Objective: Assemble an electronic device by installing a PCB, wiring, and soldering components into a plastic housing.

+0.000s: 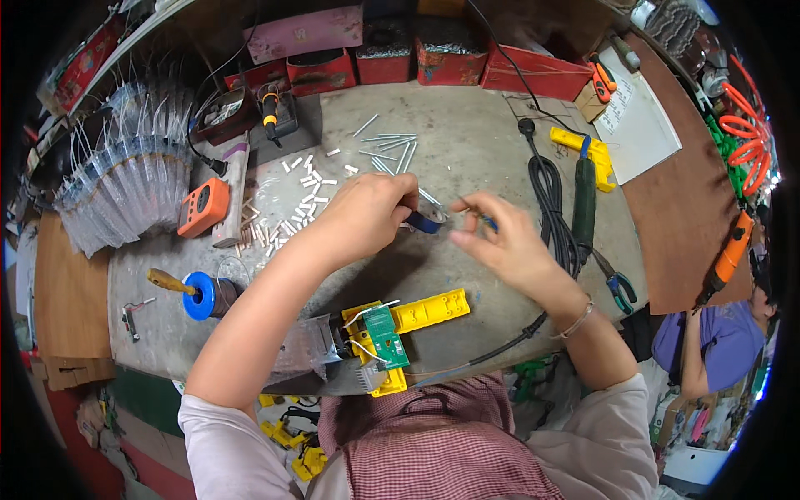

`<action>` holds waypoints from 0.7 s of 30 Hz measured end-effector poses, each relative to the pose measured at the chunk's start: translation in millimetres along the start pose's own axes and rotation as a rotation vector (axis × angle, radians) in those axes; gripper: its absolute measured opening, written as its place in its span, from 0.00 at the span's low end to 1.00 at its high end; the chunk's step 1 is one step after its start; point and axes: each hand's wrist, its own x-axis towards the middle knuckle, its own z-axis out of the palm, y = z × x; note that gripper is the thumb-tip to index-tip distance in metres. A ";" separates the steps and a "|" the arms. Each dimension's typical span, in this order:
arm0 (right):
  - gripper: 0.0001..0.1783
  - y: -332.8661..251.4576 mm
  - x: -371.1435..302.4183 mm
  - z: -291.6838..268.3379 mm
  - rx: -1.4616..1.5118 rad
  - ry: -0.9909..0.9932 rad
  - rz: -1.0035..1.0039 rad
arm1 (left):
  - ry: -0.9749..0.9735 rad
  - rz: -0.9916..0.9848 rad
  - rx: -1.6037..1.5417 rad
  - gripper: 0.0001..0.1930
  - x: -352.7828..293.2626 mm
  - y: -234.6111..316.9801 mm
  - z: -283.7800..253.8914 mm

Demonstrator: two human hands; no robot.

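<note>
A small blue-handled tool [425,221] is held in the left hand [362,217], whose grip is closed around it above the middle of the grey table [467,158]. A thin wire-like piece with a blue end [482,218] is pinched between thumb and fingertips of the right hand [504,242]; the other fingers are spread loosely. The two hands are set close together, just apart.

Short white tube pieces [300,196] are scattered on the table to the left of the left hand, and longer white tubes [392,150] lie beyond it. A yellow plastic housing with a green circuit board [387,337] is placed at the near table edge. An orange box-shaped device [202,207] lies at the left, near a blue spool [200,296]. A coiled black cable [550,200] and a green-and-yellow power tool [586,187] lie to the right of the right hand.

Red rectangular tins [450,54] are lined along the far edge. A white sheet of paper [637,125] lies at the far right. Bundled clear packets [125,179] are fanned out at the far left.
</note>
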 end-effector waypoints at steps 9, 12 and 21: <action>0.17 4.8 35.4 41.7 -0.009 0.045 -0.298 | 0.114 -0.090 -0.271 0.08 -21.0 -21.3 -4.4; 0.15 -6.0 34.7 42.0 0.022 0.043 -0.305 | 0.119 -0.230 -0.644 0.10 -29.1 -20.4 -4.7; 0.14 -18.3 38.6 47.1 -0.027 0.055 -0.334 | 0.250 -0.125 -0.651 0.13 -44.1 -40.4 1.0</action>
